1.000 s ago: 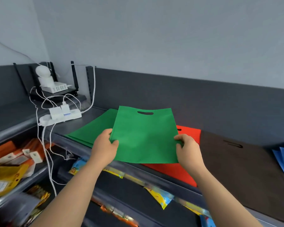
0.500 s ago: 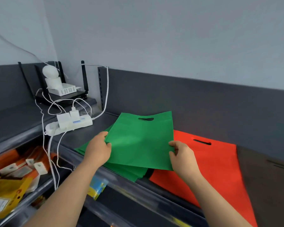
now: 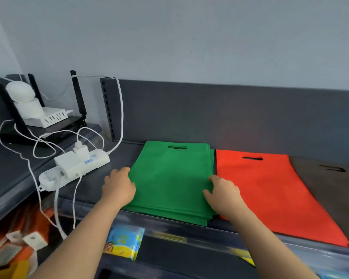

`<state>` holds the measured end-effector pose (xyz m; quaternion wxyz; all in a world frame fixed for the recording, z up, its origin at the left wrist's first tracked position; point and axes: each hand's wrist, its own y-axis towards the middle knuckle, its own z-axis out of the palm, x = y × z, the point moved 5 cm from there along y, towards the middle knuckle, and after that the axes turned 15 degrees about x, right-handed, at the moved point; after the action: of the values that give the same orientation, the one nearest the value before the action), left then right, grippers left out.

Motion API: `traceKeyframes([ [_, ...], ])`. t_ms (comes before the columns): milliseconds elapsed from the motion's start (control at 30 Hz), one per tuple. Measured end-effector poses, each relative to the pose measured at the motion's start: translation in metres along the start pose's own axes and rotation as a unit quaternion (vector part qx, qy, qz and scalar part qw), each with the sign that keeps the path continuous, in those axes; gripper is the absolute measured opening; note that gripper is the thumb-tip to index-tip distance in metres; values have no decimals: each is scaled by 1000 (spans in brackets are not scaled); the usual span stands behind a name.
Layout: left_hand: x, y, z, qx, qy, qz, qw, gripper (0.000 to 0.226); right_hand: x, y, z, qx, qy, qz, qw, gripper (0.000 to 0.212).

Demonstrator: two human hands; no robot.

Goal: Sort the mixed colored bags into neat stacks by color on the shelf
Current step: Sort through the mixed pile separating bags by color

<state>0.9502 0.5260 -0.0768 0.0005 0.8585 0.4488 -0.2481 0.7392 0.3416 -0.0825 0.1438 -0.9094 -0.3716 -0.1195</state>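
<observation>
A stack of green bags (image 3: 169,178) lies flat on the dark grey shelf (image 3: 127,156), handle cutouts toward the back wall. My left hand (image 3: 118,187) is curled against the stack's left edge. My right hand (image 3: 224,193) grips the right edge, with its fingers on the top green bag. Right of the stack lies a red bag (image 3: 270,190), and beyond it a dark brown bag (image 3: 330,186) runs off the right side of the view.
A white power strip (image 3: 75,168) with plugs and cables sits on the shelf left of the stack. Behind it stand a router with antennas (image 3: 54,125) and a white camera (image 3: 22,93). Packaged goods (image 3: 123,242) hang below the shelf's front edge.
The green bag that both hands held up has come down flat onto the green stack and lines up with it. The view has shifted left, so the blue bags are out of sight.
</observation>
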Motion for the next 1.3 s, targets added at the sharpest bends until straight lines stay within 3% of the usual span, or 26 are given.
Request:
traceKeyframes([
  [467,3,-2,-11,-9,66,48,997,51,28,-3,5,0,11,29,1000,34],
  [767,-74,-33,5,-53,59,184,980,51,1,-43,-38,-121,-15,-1,993,33],
  [1033,-193,-94,55,-54,23,318,946,45,-89,-112,-84,-158,-21,40,986,35],
  [1300,-343,-185,140,-20,-22,417,908,35,-244,-211,-130,-190,-18,105,976,41],
])
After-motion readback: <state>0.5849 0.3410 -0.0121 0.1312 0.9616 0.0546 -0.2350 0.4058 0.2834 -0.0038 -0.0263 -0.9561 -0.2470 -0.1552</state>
